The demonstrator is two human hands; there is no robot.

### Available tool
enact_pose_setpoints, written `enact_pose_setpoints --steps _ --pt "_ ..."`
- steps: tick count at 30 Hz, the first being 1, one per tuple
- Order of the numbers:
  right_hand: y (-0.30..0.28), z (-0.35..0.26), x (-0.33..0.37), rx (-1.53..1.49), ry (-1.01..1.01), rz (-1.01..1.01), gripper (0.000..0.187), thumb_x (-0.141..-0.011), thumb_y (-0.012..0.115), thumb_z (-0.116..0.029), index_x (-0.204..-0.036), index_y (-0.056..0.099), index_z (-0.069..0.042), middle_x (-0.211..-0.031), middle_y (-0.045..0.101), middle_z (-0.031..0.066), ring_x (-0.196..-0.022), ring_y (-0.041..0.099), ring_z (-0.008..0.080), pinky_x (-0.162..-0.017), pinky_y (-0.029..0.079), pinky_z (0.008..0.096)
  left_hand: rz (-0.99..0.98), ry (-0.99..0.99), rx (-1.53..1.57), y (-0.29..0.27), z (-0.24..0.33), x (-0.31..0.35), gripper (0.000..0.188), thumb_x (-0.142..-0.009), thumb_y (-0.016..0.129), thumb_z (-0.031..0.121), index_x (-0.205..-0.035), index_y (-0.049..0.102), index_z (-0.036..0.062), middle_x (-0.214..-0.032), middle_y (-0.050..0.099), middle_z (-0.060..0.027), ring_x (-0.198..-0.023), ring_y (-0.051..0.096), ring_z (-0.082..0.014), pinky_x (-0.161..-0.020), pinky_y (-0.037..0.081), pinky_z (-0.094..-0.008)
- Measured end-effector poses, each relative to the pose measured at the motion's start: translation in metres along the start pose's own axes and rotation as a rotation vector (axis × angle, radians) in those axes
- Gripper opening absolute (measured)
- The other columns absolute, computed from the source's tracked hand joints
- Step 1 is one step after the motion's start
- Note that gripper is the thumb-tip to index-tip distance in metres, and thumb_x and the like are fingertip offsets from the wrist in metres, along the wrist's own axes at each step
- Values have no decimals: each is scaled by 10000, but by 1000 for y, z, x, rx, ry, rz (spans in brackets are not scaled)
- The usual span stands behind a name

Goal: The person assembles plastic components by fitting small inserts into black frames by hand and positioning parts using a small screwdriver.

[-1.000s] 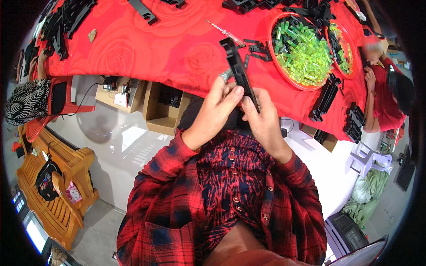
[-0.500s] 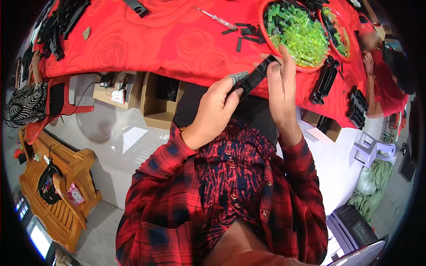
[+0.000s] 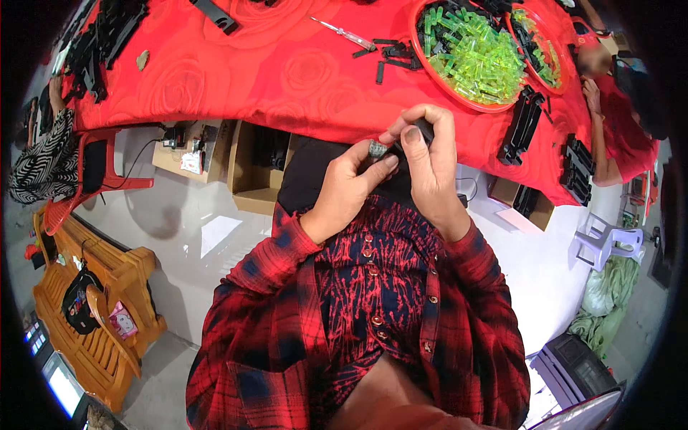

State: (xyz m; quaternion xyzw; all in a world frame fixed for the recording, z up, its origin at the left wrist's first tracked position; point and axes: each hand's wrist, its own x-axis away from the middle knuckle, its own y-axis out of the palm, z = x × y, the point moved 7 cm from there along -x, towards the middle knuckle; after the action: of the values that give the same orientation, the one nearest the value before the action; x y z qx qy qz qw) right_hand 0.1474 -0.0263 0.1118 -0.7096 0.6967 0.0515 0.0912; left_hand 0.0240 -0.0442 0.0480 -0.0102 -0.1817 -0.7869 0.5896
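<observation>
Both hands are close together over my lap, just off the table's near edge. Between them is a black plastic piece (image 3: 424, 132), mostly covered by my fingers. My right hand (image 3: 432, 161) is closed round its upper end, the thumb pressed along it and the fingers curled over the top. With thumb and forefinger my left hand (image 3: 351, 179) pinches the other end; a grey wrap (image 3: 377, 149) covers that forefinger's tip. Beyond my hands stands a red basin (image 3: 459, 92) of yellow-green clear plastic pieces (image 3: 476, 57).
A red cloth (image 3: 287, 86) covers the table. On it lie a screwdriver (image 3: 347, 34), small black parts (image 3: 390, 61) and long black strips (image 3: 522, 125). Open cardboard boxes (image 3: 258, 201) stand below the edge. A person in red (image 3: 623, 136) sits at the right, another in zebra print at the left.
My right hand has come down and curled its straight fingers round the black piece. The piece was longer in view and is now mostly hidden. My hands are closer together.
</observation>
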Motion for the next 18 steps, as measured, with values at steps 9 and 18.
enact_pose_setpoints --steps 9,18 --pt "1 -6 15 109 -80 -116 166 -1035 522 -114 -1133 439 -9 -956 560 98 -852 591 148 -769 487 294 -25 -33 126 5 -10 13 148 -960 649 68 -1086 636 -8 -937 643 7 -843 554 -52 -756 460 -224" --pt "-4 10 13 9 94 66 178 -1036 531 -153 -1103 462 -3 -907 568 80 -815 590 144 -749 494 291 -94 -45 131 3 -20 -1 303 -985 637 127 -1256 554 20 -876 644 13 -792 582 -68 -744 470 -219"
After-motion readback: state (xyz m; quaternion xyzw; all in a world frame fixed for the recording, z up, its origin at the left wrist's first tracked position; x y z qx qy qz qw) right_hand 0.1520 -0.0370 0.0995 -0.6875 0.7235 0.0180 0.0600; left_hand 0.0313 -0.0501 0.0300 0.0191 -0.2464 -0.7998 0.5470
